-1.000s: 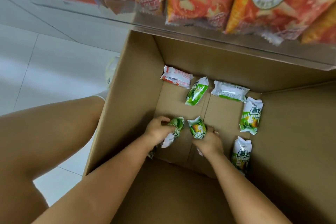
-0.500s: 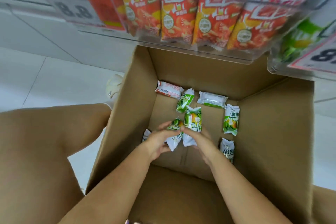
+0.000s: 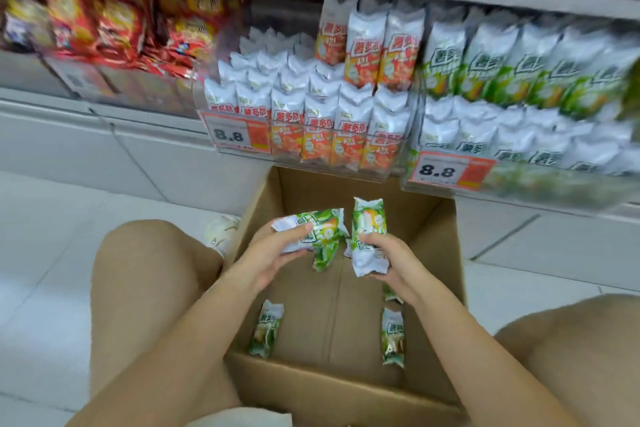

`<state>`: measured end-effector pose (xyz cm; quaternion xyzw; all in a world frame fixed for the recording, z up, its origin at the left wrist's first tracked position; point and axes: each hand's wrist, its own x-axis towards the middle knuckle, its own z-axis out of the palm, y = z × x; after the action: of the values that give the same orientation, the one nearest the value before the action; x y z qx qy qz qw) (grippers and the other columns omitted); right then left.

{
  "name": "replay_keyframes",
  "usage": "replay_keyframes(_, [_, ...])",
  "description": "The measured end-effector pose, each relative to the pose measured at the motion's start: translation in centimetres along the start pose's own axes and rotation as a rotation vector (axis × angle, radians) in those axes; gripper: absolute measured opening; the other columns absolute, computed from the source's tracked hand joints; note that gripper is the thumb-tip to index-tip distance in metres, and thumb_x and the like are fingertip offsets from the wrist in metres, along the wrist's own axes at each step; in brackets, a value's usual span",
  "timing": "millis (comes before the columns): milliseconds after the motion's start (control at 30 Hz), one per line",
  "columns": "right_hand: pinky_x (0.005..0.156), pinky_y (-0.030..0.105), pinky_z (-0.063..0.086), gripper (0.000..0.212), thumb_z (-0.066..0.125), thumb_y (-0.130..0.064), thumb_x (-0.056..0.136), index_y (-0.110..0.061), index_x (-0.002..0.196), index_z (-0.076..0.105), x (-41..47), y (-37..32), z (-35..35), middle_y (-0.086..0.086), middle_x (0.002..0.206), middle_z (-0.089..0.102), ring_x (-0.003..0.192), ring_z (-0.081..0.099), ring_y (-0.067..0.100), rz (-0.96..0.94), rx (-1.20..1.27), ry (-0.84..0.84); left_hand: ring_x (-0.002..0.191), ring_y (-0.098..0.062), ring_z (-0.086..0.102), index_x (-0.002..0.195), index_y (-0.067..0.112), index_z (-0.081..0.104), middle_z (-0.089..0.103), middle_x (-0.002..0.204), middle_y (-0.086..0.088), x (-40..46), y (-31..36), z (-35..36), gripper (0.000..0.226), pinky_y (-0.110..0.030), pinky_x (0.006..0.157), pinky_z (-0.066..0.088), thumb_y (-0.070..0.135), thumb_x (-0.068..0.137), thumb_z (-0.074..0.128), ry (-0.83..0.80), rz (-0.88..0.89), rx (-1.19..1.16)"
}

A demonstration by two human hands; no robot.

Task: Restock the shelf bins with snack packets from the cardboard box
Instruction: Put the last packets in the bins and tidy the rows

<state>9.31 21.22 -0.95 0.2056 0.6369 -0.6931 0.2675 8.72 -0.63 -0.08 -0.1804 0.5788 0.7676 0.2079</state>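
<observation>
Both hands have come up from the floor of the cardboard box (image 3: 349, 388) since the earlier frame, each carrying stock, and the view has tilted up to take in the shelf. Your left hand (image 3: 273, 253) grips a green packet (image 3: 311, 225) lying roughly sideways, thumb over its face; a second green packet (image 3: 323, 255) hangs below it, apparently in the same grip. Your right hand (image 3: 384, 255) grips another green packet (image 3: 369, 236), held upright. All sit above the open box, not yet at the shelf.

Left in the box: one packet (image 3: 266, 329) by the left wall, one (image 3: 393, 338) by the right wall, and a scrap of another (image 3: 391, 295) just under your right wrist. More may be hidden beneath your hands; cannot tell.

Ahead, the green-packet bin (image 3: 519, 163) at right looks well filled, as does the orange-packet bin (image 3: 311, 146) at centre; price tags (image 3: 438, 170) read 8.8.

Judgement: late in the task. Box nearly emptied; remaining work is placing the held packets in the green bin, then a last pass or two for the stragglers.
</observation>
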Motion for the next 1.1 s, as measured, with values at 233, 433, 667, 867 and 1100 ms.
replay_keyframes(233, [0.069, 0.022, 0.05, 0.063, 0.084, -0.031, 0.068, -0.032, 0.119, 0.047, -5.6, -4.6, -1.1, -0.004, 0.1, 0.062, 0.092, 0.062, 0.012, -0.31, -0.52, 0.205, 0.078, -0.008, 0.062, 0.104, 0.015, 0.064, 0.072, 0.089, 0.005, -3.2, 5.0, 0.8, 0.019, -0.024, 0.07, 0.042, 0.018, 0.085, 0.068, -0.019, 0.194, 0.069])
replay_keyframes(433, [0.08, 0.032, 0.049, 0.082, 0.087, -0.032, 0.064, -0.026, 0.132, 0.04, -9.6, -8.8, -2.8, -0.002, 0.109, 0.059, 0.102, 0.058, 0.017, -0.494, -0.65, 0.442, 0.095, -0.014, 0.061, 0.108, 0.02, 0.065, 0.07, 0.105, 0.0, -4.7, 8.4, 3.5, 0.052, -0.027, 0.077, 0.043, 0.036, 0.06, 0.079, -0.121, 0.352, -0.047])
replay_keyframes(667, [0.072, 0.024, 0.041, 0.094, 0.084, -0.033, 0.068, -0.037, 0.144, 0.03, -13.1, -11.8, -3.2, -0.012, 0.1, 0.051, 0.095, 0.055, 0.012, -0.597, -0.763, 0.381, 0.106, -0.019, 0.066, 0.12, 0.014, 0.061, 0.071, 0.111, -0.002, -6.1, 10.2, 10.3, 0.047, -0.033, 0.086, 0.053, 0.025, 0.077, 0.073, -0.361, 0.356, 0.018])
replay_keyframes(867, [0.092, 0.031, 0.048, 0.08, 0.087, -0.034, 0.063, -0.03, 0.131, 0.045, -13.0, -12.0, -5.5, 0.003, 0.118, 0.058, 0.109, 0.055, 0.015, -0.619, -0.249, 0.361, 0.112, -0.027, 0.063, 0.129, 0.008, 0.056, 0.067, 0.12, -0.011, -6.2, 10.0, 14.7, 0.062, -0.045, 0.101, 0.046, 0.036, 0.076, 0.071, -0.489, 0.247, 0.031])
replay_keyframes(1100, [0.09, 0.02, 0.045, 0.017, 0.064, -0.02, 0.09, -0.024, 0.106, 0.061, -13.3, -11.5, -8.4, -0.009, 0.118, 0.064, 0.114, 0.058, 0.009, -0.625, -0.044, 0.403, 0.09, -0.012, 0.071, 0.105, 0.02, 0.064, 0.074, 0.1, -0.002, -5.9, 10.0, 21.2, 0.019, -0.038, 0.09, 0.052, 0.02, 0.086, 0.065, -0.497, 0.272, 0.08])
